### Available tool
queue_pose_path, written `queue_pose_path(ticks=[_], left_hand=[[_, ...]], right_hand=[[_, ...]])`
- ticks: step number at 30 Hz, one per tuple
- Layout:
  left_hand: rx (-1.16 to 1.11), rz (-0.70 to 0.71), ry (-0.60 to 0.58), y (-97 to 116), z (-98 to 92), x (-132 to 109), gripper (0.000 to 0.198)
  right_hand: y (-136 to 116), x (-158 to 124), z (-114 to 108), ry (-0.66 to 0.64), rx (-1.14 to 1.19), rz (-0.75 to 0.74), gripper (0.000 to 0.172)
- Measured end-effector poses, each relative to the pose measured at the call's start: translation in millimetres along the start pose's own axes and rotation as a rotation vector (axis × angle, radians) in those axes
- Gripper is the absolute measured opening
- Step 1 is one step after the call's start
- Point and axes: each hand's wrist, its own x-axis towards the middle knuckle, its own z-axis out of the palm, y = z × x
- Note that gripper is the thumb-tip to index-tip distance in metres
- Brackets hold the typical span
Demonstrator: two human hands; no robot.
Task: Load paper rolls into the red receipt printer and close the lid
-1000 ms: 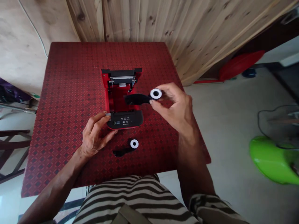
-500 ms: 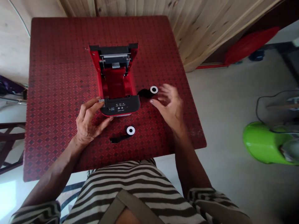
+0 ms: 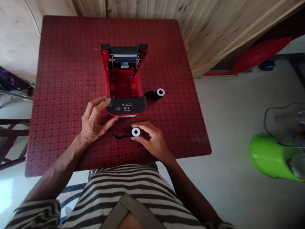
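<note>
A small red and black printer (image 3: 128, 106) stands on the table with its lid (image 3: 125, 54) raised and its red inner bay bare. My left hand (image 3: 94, 119) grips the printer's front left corner, fingertips at the grey tab (image 3: 108, 101) and thumb at the lower front edge. In front of the printer, my right hand (image 3: 152, 136) pinches a small roll (image 3: 136, 132) between thumb and fingers. This roll has a black outside, a white ring-shaped end and a loose black tail stretching left. A second such roll (image 3: 160, 92) lies beside the printer's right side, its black tail toward the printer.
The table (image 3: 71, 63) has a red patterned cover. Wooden panelling (image 3: 152, 12) rises behind it. On the floor to the right is a green tub (image 3: 269, 156). Part of a dark wooden chair (image 3: 11, 140) shows at the left.
My right hand has moved from beside the far roll down to the near roll and closed on it. My left hand stays on the printer. The whole view has shifted slightly.
</note>
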Motion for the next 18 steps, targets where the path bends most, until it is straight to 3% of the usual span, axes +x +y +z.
queue_pose_path(ticks=[4, 8, 13, 18], left_hand=[[-0.023, 0.013, 0.014, 0, 0.7, -1, 0.063], [-0.057, 0.023, 0.035, 1, 1.6, -1, 0.062], [-0.069, 0.042, 0.022, 2, 1.7, -2, 0.059], [-0.071, 0.025, 0.037, 4, 2.9, -2, 0.063]], right_hand=[[-38, 23, -45, -0.141, 0.02, -0.02, 0.033], [-63, 76, -74, -0.154, -0.185, -0.169, 0.032], [-55, 144, -52, -0.198, -0.343, -0.252, 0.024], [-58, 166, -26, -0.295, -0.707, -0.186, 0.011]])
